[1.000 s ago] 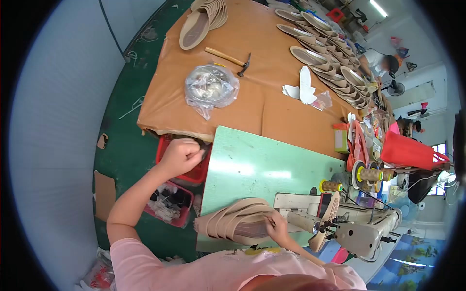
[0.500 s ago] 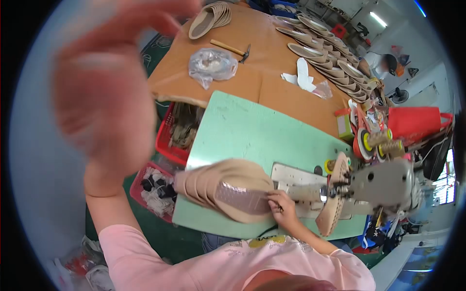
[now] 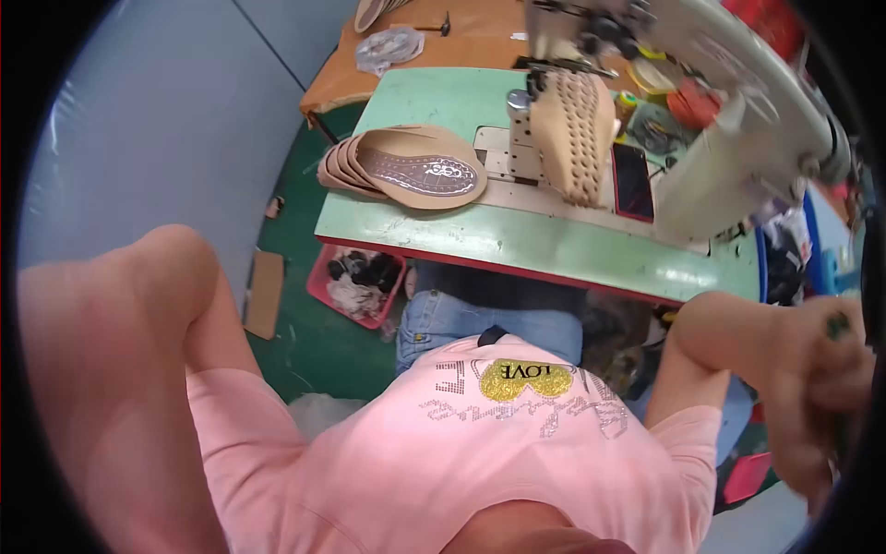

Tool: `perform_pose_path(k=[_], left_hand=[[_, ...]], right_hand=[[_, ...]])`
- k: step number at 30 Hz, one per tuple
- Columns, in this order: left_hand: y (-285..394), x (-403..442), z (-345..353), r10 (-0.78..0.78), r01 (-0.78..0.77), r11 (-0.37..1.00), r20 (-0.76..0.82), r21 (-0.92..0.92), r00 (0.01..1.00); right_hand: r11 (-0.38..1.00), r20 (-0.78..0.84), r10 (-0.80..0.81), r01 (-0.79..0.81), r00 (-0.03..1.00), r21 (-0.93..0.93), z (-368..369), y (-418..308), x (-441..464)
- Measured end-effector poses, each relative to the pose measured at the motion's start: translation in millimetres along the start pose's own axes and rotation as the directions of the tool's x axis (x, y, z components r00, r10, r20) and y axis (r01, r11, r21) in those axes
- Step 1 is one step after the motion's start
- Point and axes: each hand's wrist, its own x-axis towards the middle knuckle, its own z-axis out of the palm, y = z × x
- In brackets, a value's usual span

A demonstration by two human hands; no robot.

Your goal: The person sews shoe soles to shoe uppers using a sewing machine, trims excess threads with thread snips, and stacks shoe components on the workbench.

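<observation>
My left forearm fills the left side, bent up close to the camera, and the hand itself is outside the frame. At the right edge my right hand [image 3: 817,402] is raised near the camera, fingers curled and blurred; a small dark green spot shows at it, too unclear to name. Neither arm touches the green sewing table [image 3: 415,228]. On that table lies a nested stack of beige slip-on shoes [image 3: 466,175], the top insole shiny. A beige shoe [image 3: 554,138] with a studded sole stands on edge at the sewing machine [image 3: 729,157].
A dark phone [image 3: 632,183] lies beside the machine bed. Below the table's left end is a pink basket [image 3: 321,288] of scraps. A brown-covered table [image 3: 480,42] behind bears a plastic bag [image 3: 389,48] and a hammer [image 3: 446,25]. Cardboard [image 3: 265,294] rests on the floor.
My right hand has left the shoe stack and risen to the right edge. My left hand has gone out of frame. The view has tilted downward, with the table now higher in the picture.
</observation>
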Motion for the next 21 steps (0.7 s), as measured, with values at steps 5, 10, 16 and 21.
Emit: perform_pose_path(k=[5,10,16,21], left_hand=[[30,30,4,0.068,-0.065,0.997,0.072,-0.036,0.995],[25,43,9,0.095,-0.091,0.994,0.085,-0.056,0.992],[-8,46,8,0.159,-0.157,0.985,0.021,-0.074,0.987],[-50,45,9,0.21,-0.219,0.969,-0.085,-0.117,0.974]], right_hand=[[0.988,0.083,-0.145,0.149,0.986,-0.043,-47,-27,19],[0.98,0.086,-0.149,0.159,0.985,-0.12,-69,-21,20],[0.941,0.077,-0.133,0.15,0.988,-0.302,-92,-16,23],[0.856,0.001,-0.128,0.112,0.992,-0.505,-103,-28,30]])
